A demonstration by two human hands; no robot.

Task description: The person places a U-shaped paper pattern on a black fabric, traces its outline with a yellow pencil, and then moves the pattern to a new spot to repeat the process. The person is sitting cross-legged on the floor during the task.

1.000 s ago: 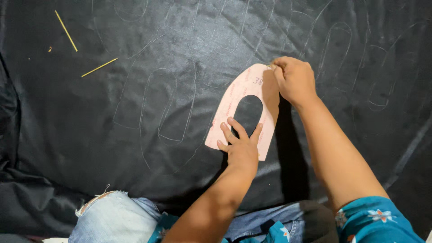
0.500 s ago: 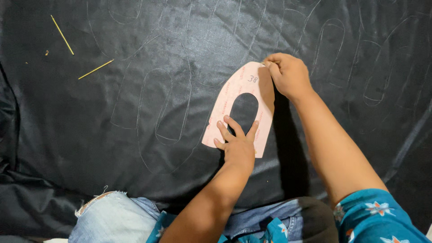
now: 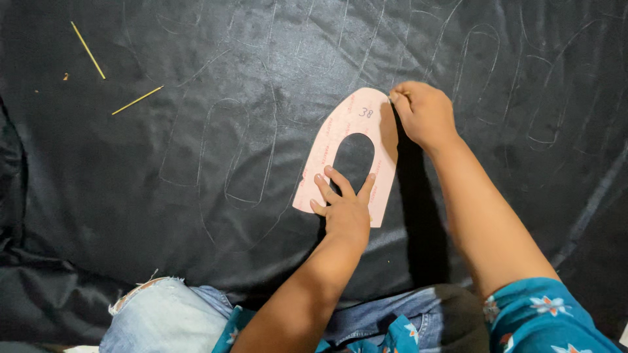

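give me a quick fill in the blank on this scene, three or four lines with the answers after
1. The left hand presses flat on a pink arch-shaped ____.
2. The template lies on a sheet of ____ material marked with traced outlines.
3. The right hand is at the template's ____ edge.
4. Two thin yellow ____ lie at the upper left of the sheet.

Missing words: template; black; top; sticks

The scene is evenly and moderately lit from overhead. A soft sheen is seen on the black sheet (image 3: 196, 163) toward 12 o'clock. A dark shadow is cast beside the right arm (image 3: 484, 222). Focus is sharp; corners are dimmer.
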